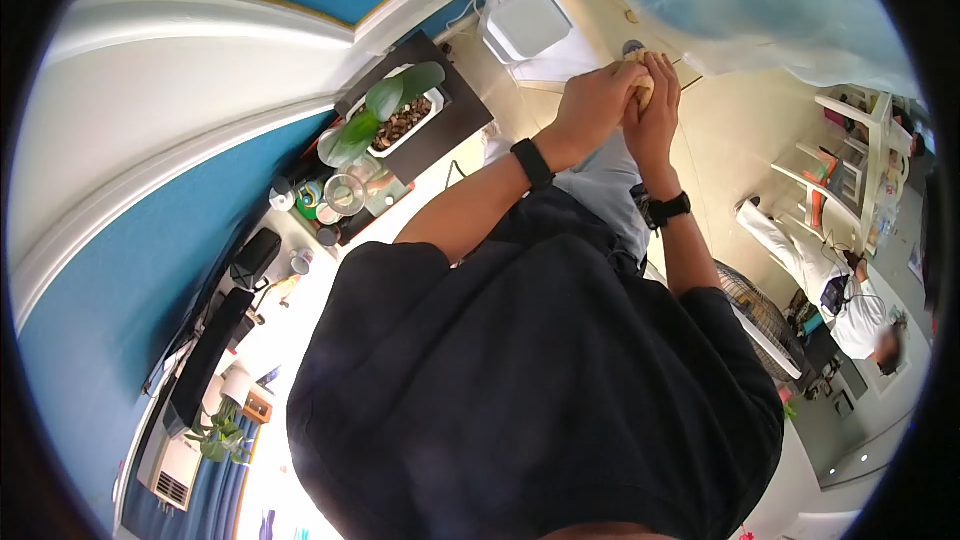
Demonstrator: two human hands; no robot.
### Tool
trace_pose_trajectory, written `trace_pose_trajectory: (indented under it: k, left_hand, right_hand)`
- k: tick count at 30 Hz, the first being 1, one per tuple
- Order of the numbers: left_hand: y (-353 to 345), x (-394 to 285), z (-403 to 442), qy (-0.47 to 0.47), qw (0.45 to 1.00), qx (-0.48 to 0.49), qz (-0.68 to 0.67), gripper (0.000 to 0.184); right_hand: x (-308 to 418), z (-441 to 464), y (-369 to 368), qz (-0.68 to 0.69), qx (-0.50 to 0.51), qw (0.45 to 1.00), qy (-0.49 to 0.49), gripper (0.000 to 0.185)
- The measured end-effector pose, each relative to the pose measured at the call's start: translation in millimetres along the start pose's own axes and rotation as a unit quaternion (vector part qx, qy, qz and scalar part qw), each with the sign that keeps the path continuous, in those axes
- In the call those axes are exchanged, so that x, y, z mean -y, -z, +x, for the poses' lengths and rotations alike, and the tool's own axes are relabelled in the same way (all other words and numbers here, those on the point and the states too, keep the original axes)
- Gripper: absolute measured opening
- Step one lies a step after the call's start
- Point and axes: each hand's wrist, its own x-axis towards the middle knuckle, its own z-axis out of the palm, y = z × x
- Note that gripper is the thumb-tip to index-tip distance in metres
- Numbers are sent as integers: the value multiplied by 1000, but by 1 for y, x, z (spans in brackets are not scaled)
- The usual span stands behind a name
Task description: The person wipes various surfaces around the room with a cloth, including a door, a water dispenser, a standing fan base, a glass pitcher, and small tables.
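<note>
My left hand point(597, 105) and my right hand point(653, 120) meet at the top centre, in front of my body. Between them is a small, pale yellow, crumpled thing point(646, 90), perhaps a cloth. The fingers of both hands are closed round it and cover most of it. A black band is on each wrist. Beneath the hands are the tiled floor point(725, 130) and my light-coloured trousers point(605, 190).
To the left, a dark table point(465, 105) bears a potted plant point(405, 125), with jars beside it. A white bin point(530, 25) stands above. Translucent plastic point(740, 0) hangs at upper right. Lower right are a fan point(755, 315), white shelves point(875, 150) and another person point(850, 310).
</note>
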Motion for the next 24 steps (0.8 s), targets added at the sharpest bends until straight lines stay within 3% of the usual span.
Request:
trace_pose_trajectory:
  k: [5,11,17,20,23,24]
  left_hand:
    - [-3,5,8,-13,1000,3,6,22]
    - [-8,-1,6,5,1000,-26,12,22]
    - [-17,-1,-4,-3,997,-71,-9,25]
    - [-11,1,-34,36,999,-12,12,28]
    - [-3,8,-71,126,991,26,-19,29]
    - [-3,13,-81,142,990,21,-2,29]
  right_hand:
    - [-14,5,1,20,32,999,21,53]
    - [-18,5,-5,26,0,999,48,53]
    - [-3,-4,-3,30,-26,999,8,48]
    - [12,-34,-3,39,-37,998,-35,42]
    - [25,-70,-7,25,6,1000,-2,47]
    - [29,-81,-13,77,15,997,-28,48]
